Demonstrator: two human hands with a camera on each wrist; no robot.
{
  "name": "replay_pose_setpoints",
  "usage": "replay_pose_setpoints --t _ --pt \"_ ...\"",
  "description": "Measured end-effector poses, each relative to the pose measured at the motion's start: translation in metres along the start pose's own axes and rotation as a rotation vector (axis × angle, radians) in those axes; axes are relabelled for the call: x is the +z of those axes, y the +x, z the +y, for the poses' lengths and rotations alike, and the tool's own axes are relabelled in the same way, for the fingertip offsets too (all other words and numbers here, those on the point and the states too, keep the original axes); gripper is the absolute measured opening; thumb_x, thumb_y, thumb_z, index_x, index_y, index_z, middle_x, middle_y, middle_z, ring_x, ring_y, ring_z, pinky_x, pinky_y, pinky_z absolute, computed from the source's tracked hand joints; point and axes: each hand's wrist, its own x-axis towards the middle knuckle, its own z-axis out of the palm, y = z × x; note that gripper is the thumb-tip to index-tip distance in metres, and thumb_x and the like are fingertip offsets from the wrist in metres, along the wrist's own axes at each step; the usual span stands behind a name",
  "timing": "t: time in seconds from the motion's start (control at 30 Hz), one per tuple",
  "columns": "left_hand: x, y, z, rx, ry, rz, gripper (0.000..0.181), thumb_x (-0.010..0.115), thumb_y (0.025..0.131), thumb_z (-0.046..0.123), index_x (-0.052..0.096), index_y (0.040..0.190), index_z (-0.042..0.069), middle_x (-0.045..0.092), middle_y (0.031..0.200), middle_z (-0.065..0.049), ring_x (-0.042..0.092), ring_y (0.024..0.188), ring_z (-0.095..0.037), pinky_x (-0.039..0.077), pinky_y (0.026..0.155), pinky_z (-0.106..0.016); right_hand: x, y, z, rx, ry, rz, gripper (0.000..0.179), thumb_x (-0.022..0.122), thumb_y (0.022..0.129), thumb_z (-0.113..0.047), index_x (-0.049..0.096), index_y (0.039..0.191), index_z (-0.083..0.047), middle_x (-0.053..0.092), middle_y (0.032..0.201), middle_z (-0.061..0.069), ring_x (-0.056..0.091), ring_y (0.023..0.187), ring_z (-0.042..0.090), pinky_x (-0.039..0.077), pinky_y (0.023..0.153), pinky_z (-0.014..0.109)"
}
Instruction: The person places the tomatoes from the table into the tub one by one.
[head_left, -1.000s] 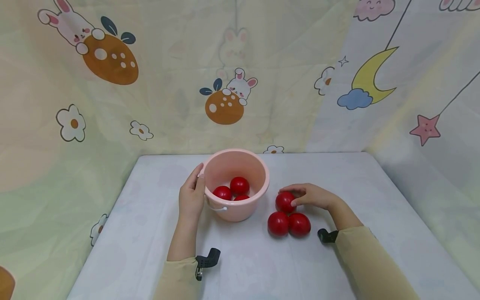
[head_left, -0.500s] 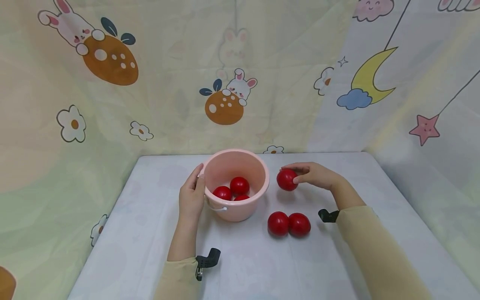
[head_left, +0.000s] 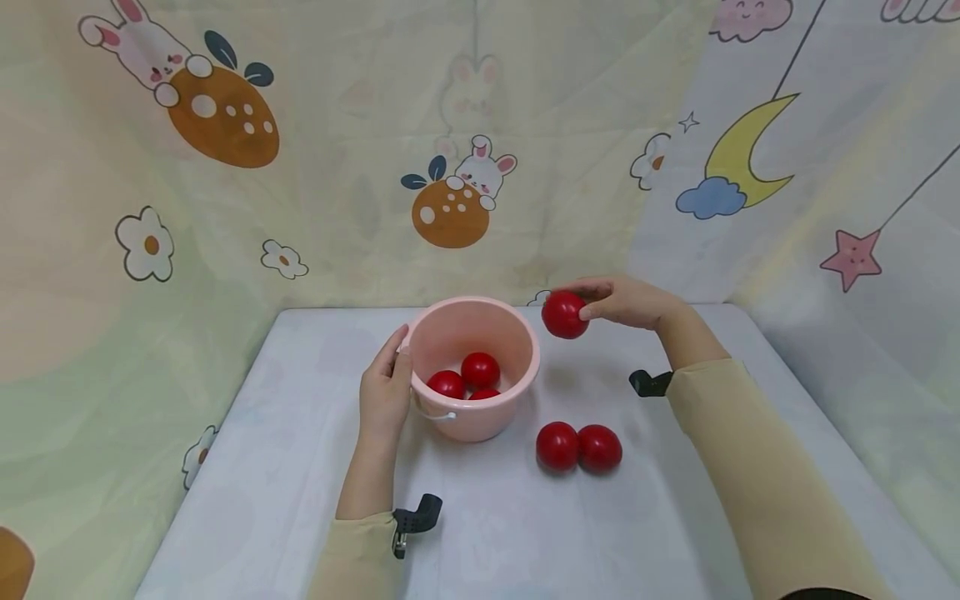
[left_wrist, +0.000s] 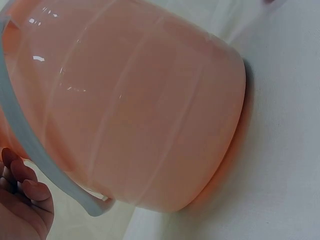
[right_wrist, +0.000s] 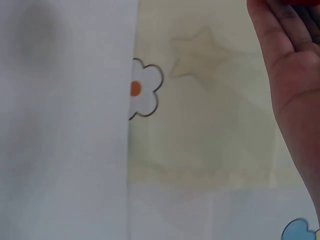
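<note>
A pink bucket (head_left: 474,422) with a pale handle (left_wrist: 37,152) stands upright on the table. Inside it lie several red balls, one of them a ball (head_left: 480,370) near the middle. My left hand (head_left: 385,398) holds the bucket by its left side at the rim. In the right part of the head view, my right hand (head_left: 626,302) grips a red ball (head_left: 565,315) between thumb and fingers, raised above the table to the right of the bucket. Only a sliver of that ball shows in the right wrist view.
Two more red balls, a left one (head_left: 557,447) and a right one (head_left: 599,449), lie touching each other on the white table (head_left: 480,533), front right of the bucket. A printed cloth (head_left: 337,167) hangs behind and beside the table.
My right hand has lifted one red ball off the group of three and carried it up and away, to beside the bucket's rim. My left hand and the bucket stay put.
</note>
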Motion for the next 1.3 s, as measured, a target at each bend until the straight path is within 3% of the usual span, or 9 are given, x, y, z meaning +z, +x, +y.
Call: replay_pose_setpoints --t 0.37,0.6,0.8,0.93,1.03,1.3 --pt "0.0 0.001 -0.001 -0.006 -0.004 -0.005 0.039 0.052 0.1 0.044 0.05 0.139 0.049 0.062 0.131 0.011 0.058 0.116 -0.016 0.055 0.096 -0.036 0.012 0.036 -0.058 -0.04 0.021 -0.142 0.059 0.078 0.084 -0.022 0.057 0.139 -0.022 0.057 0.138 0.004 0.048 0.13 0.028 0.053 0.097 0.044" --pt "-0.001 0.001 0.0 -0.003 -0.003 -0.003 0.037 0.052 0.1 0.046 0.05 0.135 0.055 0.064 0.124 0.009 0.058 0.112 -0.016 0.056 0.094 -0.035 0.032 0.063 -0.089 -0.086 0.033 -0.257 0.058 0.075 0.085 -0.02 0.057 0.14 -0.019 0.059 0.136 0.006 0.05 0.129 0.028 0.055 0.095 0.044" --pt "0.0 0.001 0.0 -0.013 0.001 -0.005 0.036 0.052 0.1 0.045 0.05 0.134 0.057 0.065 0.119 0.006 0.057 0.11 -0.017 0.057 0.093 -0.035 0.047 0.081 -0.113 -0.133 -0.057 -0.311 0.052 0.075 0.085 -0.026 0.061 0.136 -0.025 0.061 0.133 0.001 0.052 0.128 0.024 0.055 0.097 0.043" --pt "-0.001 0.002 0.0 -0.038 0.002 -0.009 0.038 0.054 0.099 0.045 0.049 0.135 0.056 0.062 0.128 0.01 0.056 0.118 -0.015 0.055 0.096 -0.037 0.063 0.093 -0.126 -0.1 -0.211 -0.294 0.053 0.081 0.078 -0.043 0.065 0.128 -0.037 0.065 0.127 -0.007 0.054 0.124 0.02 0.057 0.093 0.04" --pt "-0.001 0.003 -0.001 -0.041 -0.002 -0.012 0.039 0.055 0.098 0.046 0.049 0.136 0.055 0.061 0.131 0.011 0.056 0.121 -0.015 0.055 0.098 -0.038 0.076 0.101 -0.13 -0.059 -0.269 -0.304 0.053 0.083 0.074 -0.048 0.066 0.124 -0.04 0.066 0.123 -0.009 0.055 0.121 0.019 0.057 0.092 0.041" --pt "-0.002 0.003 -0.001 -0.015 -0.008 -0.025 0.04 0.055 0.098 0.048 0.049 0.137 0.053 0.065 0.124 0.007 0.059 0.114 -0.017 0.056 0.095 -0.037 0.11 0.118 -0.118 0.05 -0.209 -0.47 0.046 0.082 0.079 -0.034 0.068 0.123 -0.032 0.065 0.126 -0.003 0.052 0.125 0.023 0.051 0.101 0.053"
